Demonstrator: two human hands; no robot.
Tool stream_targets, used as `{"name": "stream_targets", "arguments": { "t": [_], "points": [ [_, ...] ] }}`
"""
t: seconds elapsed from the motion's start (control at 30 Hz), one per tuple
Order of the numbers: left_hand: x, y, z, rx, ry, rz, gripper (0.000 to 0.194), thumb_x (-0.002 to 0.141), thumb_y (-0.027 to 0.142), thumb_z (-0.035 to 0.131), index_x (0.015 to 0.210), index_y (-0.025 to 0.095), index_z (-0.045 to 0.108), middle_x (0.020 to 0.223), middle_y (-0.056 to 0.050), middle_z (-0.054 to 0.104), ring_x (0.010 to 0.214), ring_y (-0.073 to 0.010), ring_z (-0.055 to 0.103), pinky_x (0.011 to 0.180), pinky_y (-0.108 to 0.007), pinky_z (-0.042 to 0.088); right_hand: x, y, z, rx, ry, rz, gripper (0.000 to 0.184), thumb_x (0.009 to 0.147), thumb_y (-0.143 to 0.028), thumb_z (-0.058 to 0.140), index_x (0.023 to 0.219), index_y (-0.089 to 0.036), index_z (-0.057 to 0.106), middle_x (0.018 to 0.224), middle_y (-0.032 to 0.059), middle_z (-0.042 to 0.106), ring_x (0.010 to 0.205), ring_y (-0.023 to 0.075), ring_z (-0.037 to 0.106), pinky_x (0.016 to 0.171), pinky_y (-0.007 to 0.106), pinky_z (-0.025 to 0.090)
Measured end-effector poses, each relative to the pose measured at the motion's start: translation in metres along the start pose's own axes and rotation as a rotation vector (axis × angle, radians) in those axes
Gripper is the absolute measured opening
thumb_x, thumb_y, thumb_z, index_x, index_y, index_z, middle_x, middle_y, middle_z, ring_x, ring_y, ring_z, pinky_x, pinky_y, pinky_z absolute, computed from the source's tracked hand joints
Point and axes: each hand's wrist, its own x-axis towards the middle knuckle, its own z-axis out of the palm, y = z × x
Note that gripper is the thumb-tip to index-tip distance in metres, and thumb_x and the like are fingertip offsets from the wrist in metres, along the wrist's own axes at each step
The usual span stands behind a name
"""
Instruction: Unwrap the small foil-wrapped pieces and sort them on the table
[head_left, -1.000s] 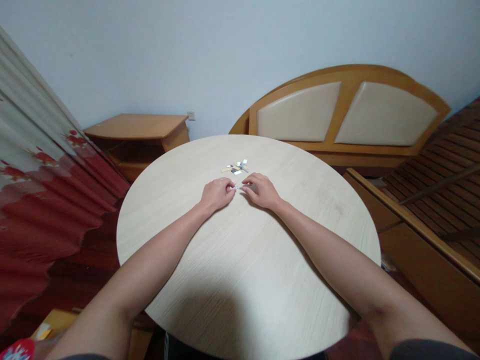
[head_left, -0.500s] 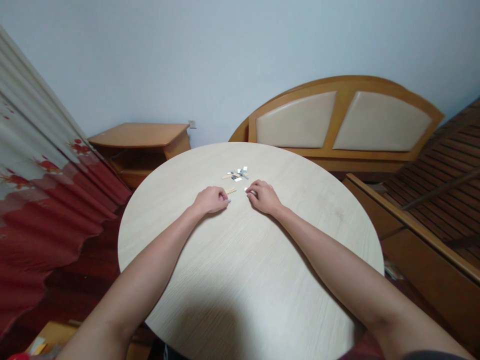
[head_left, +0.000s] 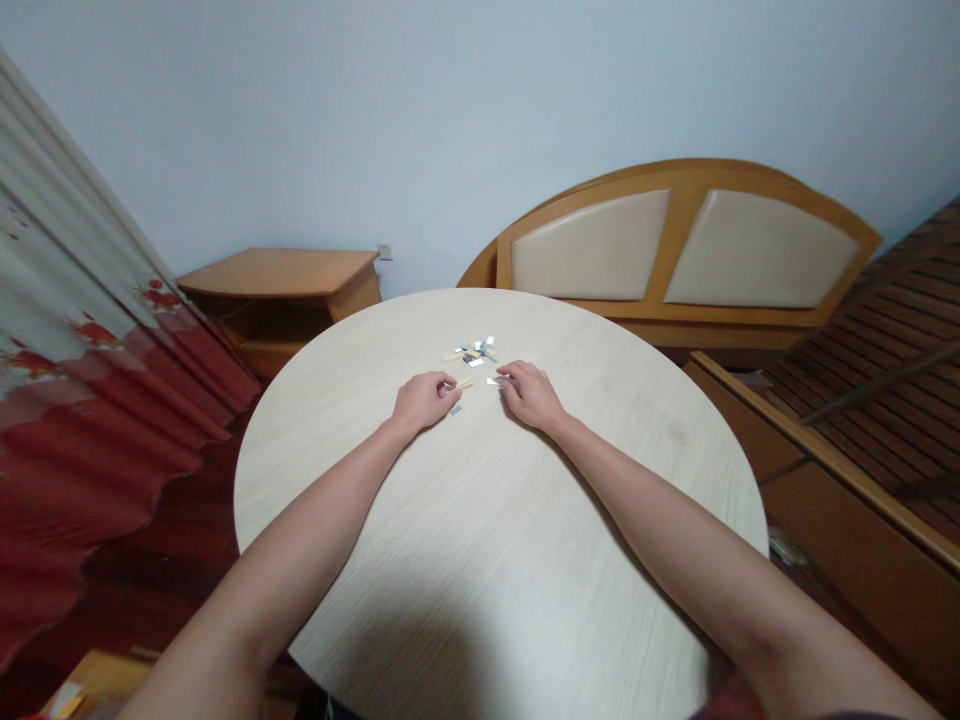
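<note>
On the round table, my left hand (head_left: 424, 400) is closed in a pinch at the near end of a tan, notched strip (head_left: 466, 384). Just below its fingertips lies a small grey piece (head_left: 456, 410). My right hand (head_left: 531, 394) has curled fingers, with thumb and forefinger close together beside a small white flat piece (head_left: 491, 380). Something greyish shows between those fingertips, too small to name. Beyond both hands sits a loose pile of small flat pieces (head_left: 474, 361), white, tan and dark grey.
The pale wood-grain table (head_left: 480, 520) has a curved edge. Behind it stand a wooden cabinet (head_left: 281, 270) and a headboard (head_left: 592, 245) with cream panels. A red and white curtain (head_left: 97, 370) hangs at left; wooden slats (head_left: 885, 350) lean at right.
My left fingers have let go of the grey piece, which now lies on the table, and have shifted to the tan strip. My right fingers have drawn slightly right, showing more of the white piece.
</note>
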Motion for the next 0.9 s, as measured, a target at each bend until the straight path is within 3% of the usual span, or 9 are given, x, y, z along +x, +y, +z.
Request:
{"name": "stream_targets", "arguments": {
  "t": [0.13, 0.37, 0.5, 0.7, 0.9],
  "points": [
    [0.001, 0.004, 0.002, 0.051, 0.009, -0.002, 0.023, 0.088, 0.036, 0.065, 0.104, 0.026, 0.079, 0.093, -0.003, 0.077, 0.089, -0.0218, 0.068, 0.074, -0.028, 0.047, 0.009, 0.009, 0.004, -0.015, 0.044, 0.058, 0.042, 0.092, -0.019, 0.043, 0.127, -0.013, 0.066, 0.131, 0.0147, 0.068, 0.120, 0.0292, 0.059, 0.103, 0.045, 0.043],
    [0.004, 0.003, 0.005, 0.063, 0.050, -0.023, 0.019, 0.088, 0.034, 0.065, 0.097, 0.027, 0.080, 0.093, -0.003, 0.078, 0.088, -0.0218, 0.068, 0.072, -0.028, 0.046, 0.030, 0.017, 0.012, -0.057, -0.068, 0.062, 0.046, 0.094, -0.018, 0.039, 0.130, -0.022, 0.067, 0.140, 0.0071, 0.065, 0.129, 0.0276, 0.057, 0.106, 0.047, 0.042],
    [0.003, 0.004, 0.005, 0.052, 0.050, -0.032, 0.019, 0.088, 0.034, 0.065, 0.096, 0.027, 0.080, 0.091, -0.003, 0.078, 0.087, -0.0220, 0.068, 0.072, -0.029, 0.046, 0.029, 0.018, 0.010, -0.091, -0.088, 0.088, 0.042, 0.093, -0.017, 0.042, 0.120, -0.024, 0.073, 0.130, 0.0053, 0.071, 0.122, 0.0267, 0.062, 0.103, 0.045, 0.044],
    [0.004, 0.003, 0.007, 0.053, 0.050, -0.051, 0.017, 0.087, 0.034, 0.065, 0.094, 0.026, 0.079, 0.092, -0.003, 0.078, 0.088, -0.0223, 0.068, 0.073, -0.029, 0.047, 0.014, 0.021, -0.001, -0.206, 0.064, 0.212, 0.030, 0.088, -0.022, 0.053, 0.101, -0.021, 0.080, 0.101, 0.0095, 0.079, 0.097, 0.0276, 0.069, 0.092, 0.042, 0.048],
    [0.005, 0.001, 0.008, 0.052, 0.055, -0.056, 0.017, 0.088, 0.035, 0.066, 0.092, 0.026, 0.079, 0.092, -0.003, 0.078, 0.088, -0.0230, 0.069, 0.071, -0.030, 0.046, 0.008, 0.028, -0.005, -0.144, 0.093, 0.311, 0.021, 0.085, -0.020, 0.060, 0.098, -0.021, 0.077, 0.095, 0.0085, 0.076, 0.091, 0.0255, 0.067, 0.086, 0.040, 0.050]
  ]
}}
